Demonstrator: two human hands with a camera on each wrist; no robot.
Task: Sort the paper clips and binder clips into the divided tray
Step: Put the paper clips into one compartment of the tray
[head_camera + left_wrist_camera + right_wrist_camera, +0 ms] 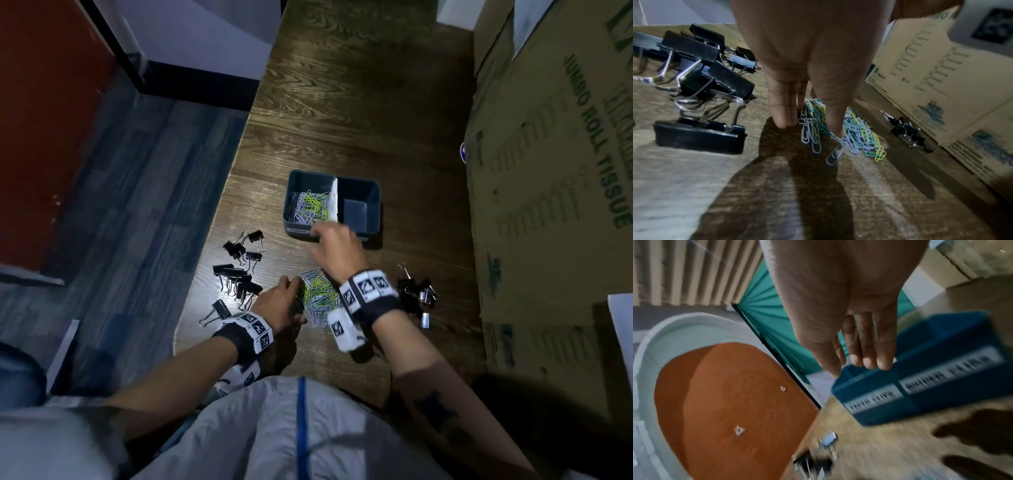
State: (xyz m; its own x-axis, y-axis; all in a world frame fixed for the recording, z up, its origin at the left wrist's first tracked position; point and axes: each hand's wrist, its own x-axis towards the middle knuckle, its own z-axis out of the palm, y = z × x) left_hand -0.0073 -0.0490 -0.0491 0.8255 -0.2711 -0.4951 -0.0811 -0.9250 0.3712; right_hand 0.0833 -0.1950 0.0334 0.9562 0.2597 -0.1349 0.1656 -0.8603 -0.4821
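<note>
A dark blue divided tray stands mid-table with a white divider. Its left compartment holds coloured paper clips; the right one shows a bare floor. My right hand hovers over the tray's near rim, fingers straight and holding nothing; the right wrist view shows this hand blurred above the tray. My left hand reaches into the loose paper clip pile. In the left wrist view its thumb and fingers pinch a bunch of paper clips.
Large black binder clips lie scattered left of the pile, and smaller ones to its right. A big cardboard box walls the table's right side. The table's curved left edge drops to the floor.
</note>
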